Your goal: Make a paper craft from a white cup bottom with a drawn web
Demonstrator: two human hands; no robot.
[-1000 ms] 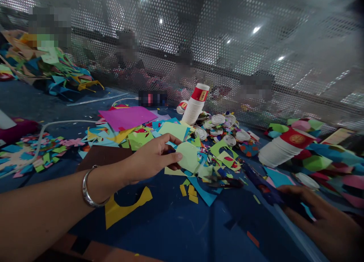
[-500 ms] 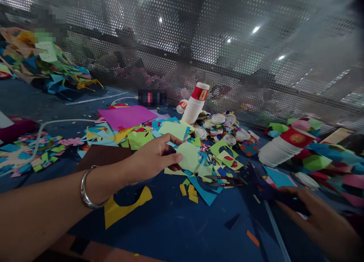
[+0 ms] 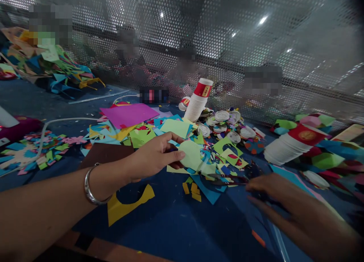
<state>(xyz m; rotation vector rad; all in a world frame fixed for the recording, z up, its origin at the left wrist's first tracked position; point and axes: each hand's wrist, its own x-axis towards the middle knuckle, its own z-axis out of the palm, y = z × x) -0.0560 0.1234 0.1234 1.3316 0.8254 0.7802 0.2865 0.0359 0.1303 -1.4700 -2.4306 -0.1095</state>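
Between the thumb and fingers of my left hand (image 3: 159, 156) is a pale green paper circle (image 3: 190, 156), held above the scraps. My left wrist wears a silver bangle. A pair of scissors (image 3: 224, 178) lies among paper offcuts right of the circle, blades pointing left. My right hand (image 3: 281, 201), slightly blurred, reaches in from the right with thumb and fingers apart. Its fingertips are at the handle end of the scissors; whether they touch is unclear. A yellow offcut (image 3: 125, 207) with a round cut-out lies below my left forearm.
Behind the scraps stands a leaning stack of paper cups (image 3: 198, 101); another cup stack (image 3: 292, 144) tilts at right. White-rimmed discs (image 3: 222, 116) are piled between them. A magenta sheet (image 3: 129, 115), a brown sheet (image 3: 108, 155) and a white cable (image 3: 65, 120) lie left. Perforated panels (image 3: 222, 38) stand behind.
My right hand has moved left and slightly up, to the handle end of the scissors. My left hand keeps the green circle in nearly the same place. The view has shifted slightly.
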